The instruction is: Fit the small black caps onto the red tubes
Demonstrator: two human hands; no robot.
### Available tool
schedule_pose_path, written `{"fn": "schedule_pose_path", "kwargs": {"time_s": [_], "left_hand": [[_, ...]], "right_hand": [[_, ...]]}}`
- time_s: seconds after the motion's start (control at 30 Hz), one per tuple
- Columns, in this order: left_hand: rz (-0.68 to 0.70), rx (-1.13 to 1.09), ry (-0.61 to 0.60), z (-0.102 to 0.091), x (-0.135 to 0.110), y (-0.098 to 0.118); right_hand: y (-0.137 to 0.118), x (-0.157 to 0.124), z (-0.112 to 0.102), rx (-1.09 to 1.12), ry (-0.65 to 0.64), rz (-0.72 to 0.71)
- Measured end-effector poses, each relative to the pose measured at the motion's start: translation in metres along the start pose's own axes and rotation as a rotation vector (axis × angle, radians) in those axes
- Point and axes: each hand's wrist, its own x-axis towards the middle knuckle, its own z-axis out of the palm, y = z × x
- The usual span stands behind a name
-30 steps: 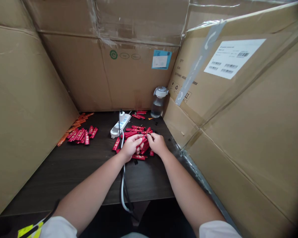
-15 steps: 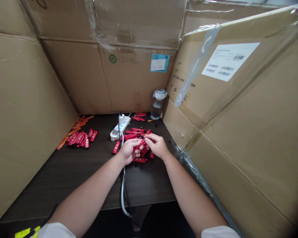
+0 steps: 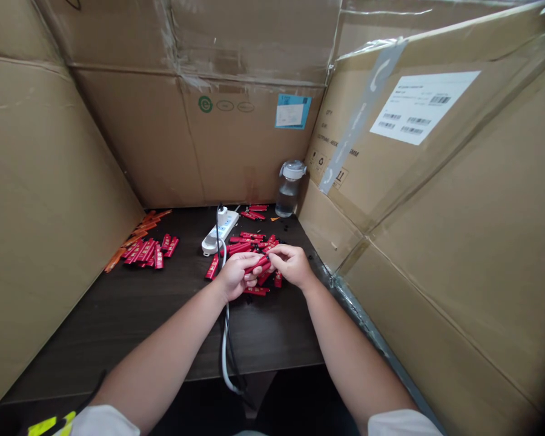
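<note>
My left hand (image 3: 238, 277) is closed round a slim red case (image 3: 258, 265) with a dark end, held tilted up to the right above a pile of similar cases. Against that end, my right hand (image 3: 293, 265) pinches a small black piece (image 3: 267, 257). Whether the piece sits in the case or only touches it is too small to tell. Beneath and around both hands lie several red cases (image 3: 257, 291), some with gold print.
A white power strip (image 3: 220, 233) with cables stands behind my left hand. At left are a group of red cases (image 3: 146, 253) and orange strips (image 3: 136, 237). A water bottle (image 3: 287, 189) is at the back right. Cardboard walls (image 3: 236, 157) enclose the dark table (image 3: 163, 321).
My right fingers have shifted slightly right and down along the red case, and its dark end now shows. My left hand keeps hold of the case. The view has tilted slightly.
</note>
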Motion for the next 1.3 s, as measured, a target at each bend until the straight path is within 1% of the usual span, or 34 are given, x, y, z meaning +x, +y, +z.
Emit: {"fn": "schedule_pose_path", "kwargs": {"time_s": [0.13,0.4,0.53,0.63,0.7,0.87,0.93,1.07,1.13,1.2,1.27,1.3], "left_hand": [[0.003,-0.010,-0.011,0.001,-0.001,0.002],[0.017,0.056,0.006,0.003,-0.005,0.004],[0.038,0.094,0.007,0.003,-0.005,0.003],[0.046,0.112,0.006,0.004,-0.005,0.002],[0.067,0.145,0.025,0.006,-0.004,0.001],[0.137,0.231,0.103,0.006,0.001,-0.005],[0.166,0.267,0.150,0.004,0.004,-0.008],[0.256,0.403,0.285,0.000,0.009,-0.011],[0.294,0.477,0.339,-0.001,0.011,-0.011],[0.311,0.514,0.364,0.000,0.011,-0.011],[0.306,0.508,0.375,0.001,0.010,-0.010],[0.300,0.495,0.381,0.002,0.010,-0.010]], "right_hand": [[0.000,0.000,-0.002,0.022,-0.022,-0.004],[-0.003,0.000,-0.007,0.205,-0.134,0.148],[-0.007,-0.001,-0.005,0.203,-0.125,0.139],[-0.005,-0.002,-0.001,0.141,-0.070,0.114],[0.000,-0.003,0.002,0.062,-0.003,0.079],[0.010,-0.002,0.007,-0.312,0.186,-0.159],[0.012,0.001,0.006,-0.388,0.230,-0.180],[0.018,0.008,0.002,-0.453,0.245,-0.073],[0.020,0.010,0.000,-0.515,0.221,-0.087],[0.021,0.011,-0.001,-0.563,0.197,-0.144],[0.019,0.010,0.000,-0.525,0.202,-0.168],[0.018,0.009,0.002,-0.452,0.208,-0.150]]}}
